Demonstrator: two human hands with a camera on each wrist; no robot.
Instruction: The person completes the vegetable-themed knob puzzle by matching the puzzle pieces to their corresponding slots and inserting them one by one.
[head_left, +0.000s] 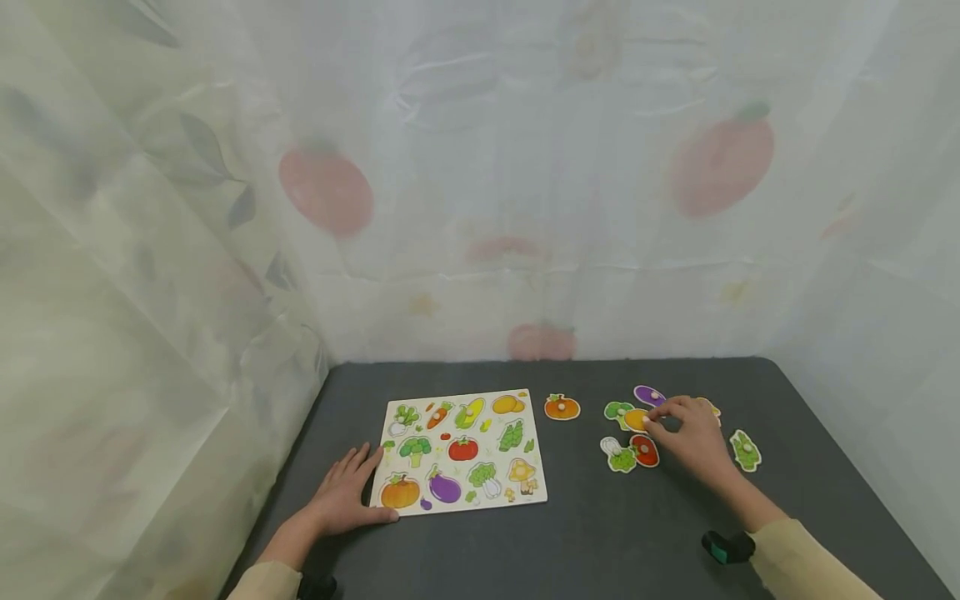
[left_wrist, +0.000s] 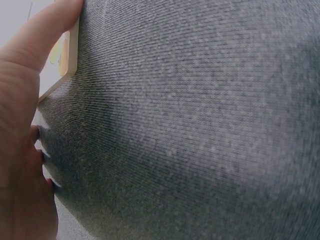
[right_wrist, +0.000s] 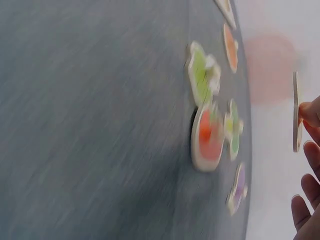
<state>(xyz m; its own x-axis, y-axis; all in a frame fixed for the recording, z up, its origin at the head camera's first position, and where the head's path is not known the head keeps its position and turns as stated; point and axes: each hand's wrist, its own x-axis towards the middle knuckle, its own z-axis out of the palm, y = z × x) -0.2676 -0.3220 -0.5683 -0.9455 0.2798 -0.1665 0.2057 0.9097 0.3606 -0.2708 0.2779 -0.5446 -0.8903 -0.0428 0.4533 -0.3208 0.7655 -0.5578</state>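
A white vegetable puzzle board [head_left: 495, 502] lies flat at the left of the table. My left hand [head_left: 343, 497] rests at its lower left corner, fingers spread along the left edge and thumb at the front edge; the left wrist view shows the thumb against the board's side [left_wrist: 73, 55]. Over on the right, my right hand [head_left: 696, 442] pinches an orange-yellow oval puzzle piece [head_left: 636, 419] by its knob. The right wrist view shows this puzzle piece [right_wrist: 296, 112] edge-on, raised off the table. Below it lie a broccoli piece [head_left: 617, 410] and a tomato piece [head_left: 646, 451].
A pumpkin piece [head_left: 562, 407] lies right of the board. Around my right hand are an eggplant piece [head_left: 648, 395], a cabbage piece [head_left: 620, 458], a green piece [head_left: 746, 451] and a partly hidden yellow-edged piece [head_left: 708, 406]. Pale curtains [head_left: 540, 208] surround the dark table [head_left: 585, 533].
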